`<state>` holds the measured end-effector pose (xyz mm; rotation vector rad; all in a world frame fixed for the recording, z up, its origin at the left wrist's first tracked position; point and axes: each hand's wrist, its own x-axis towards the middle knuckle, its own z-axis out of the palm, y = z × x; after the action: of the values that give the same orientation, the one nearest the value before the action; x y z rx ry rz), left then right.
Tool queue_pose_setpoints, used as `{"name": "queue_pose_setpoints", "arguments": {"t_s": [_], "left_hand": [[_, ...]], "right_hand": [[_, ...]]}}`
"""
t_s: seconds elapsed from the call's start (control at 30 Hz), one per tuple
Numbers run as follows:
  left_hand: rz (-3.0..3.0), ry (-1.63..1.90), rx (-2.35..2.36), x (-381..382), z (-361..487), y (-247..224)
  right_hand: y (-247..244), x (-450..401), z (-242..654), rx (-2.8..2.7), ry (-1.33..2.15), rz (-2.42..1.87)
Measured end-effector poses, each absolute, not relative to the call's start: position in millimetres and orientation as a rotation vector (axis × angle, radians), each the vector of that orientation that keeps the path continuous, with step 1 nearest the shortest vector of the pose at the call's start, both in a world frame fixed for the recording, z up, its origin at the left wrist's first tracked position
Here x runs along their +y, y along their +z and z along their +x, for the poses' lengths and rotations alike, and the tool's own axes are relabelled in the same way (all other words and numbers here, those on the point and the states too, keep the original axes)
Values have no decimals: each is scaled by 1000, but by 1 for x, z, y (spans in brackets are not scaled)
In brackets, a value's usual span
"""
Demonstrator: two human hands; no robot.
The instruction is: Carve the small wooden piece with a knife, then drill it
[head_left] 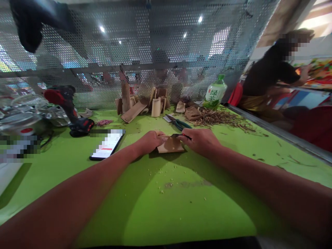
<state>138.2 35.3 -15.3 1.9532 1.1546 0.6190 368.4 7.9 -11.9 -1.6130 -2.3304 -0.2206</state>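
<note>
A small flat piece of wood [169, 147] is in front of me over the green table. My left hand [150, 141] is closed on its left edge, thumb on top. My right hand [201, 141] grips a knife [178, 135] with a dark handle, and the blade's tip meets the wood's upper face near its right side. Pale crumbs [162, 190] lie scattered on the table nearer to me. Just behind my right hand lie pliers [181, 124] with dark green handles.
Wood offcuts [155, 105] stand along the perforated metal screen [145, 45]. A green-capped bottle [215, 91] stands behind brown shavings [215, 117]. On the left are a phone [107, 145] and a red-black cordless drill [67, 107]. A person [272, 69] sits at the far right.
</note>
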Motion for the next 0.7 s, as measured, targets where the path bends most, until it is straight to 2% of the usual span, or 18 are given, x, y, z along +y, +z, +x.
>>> {"name": "queue_pose_setpoints", "arguments": {"t_s": [0.7], "left_hand": [[1918, 622, 1118, 38, 137, -21]], "right_hand": [[-5, 12, 361, -2457, -123, -1734]]}}
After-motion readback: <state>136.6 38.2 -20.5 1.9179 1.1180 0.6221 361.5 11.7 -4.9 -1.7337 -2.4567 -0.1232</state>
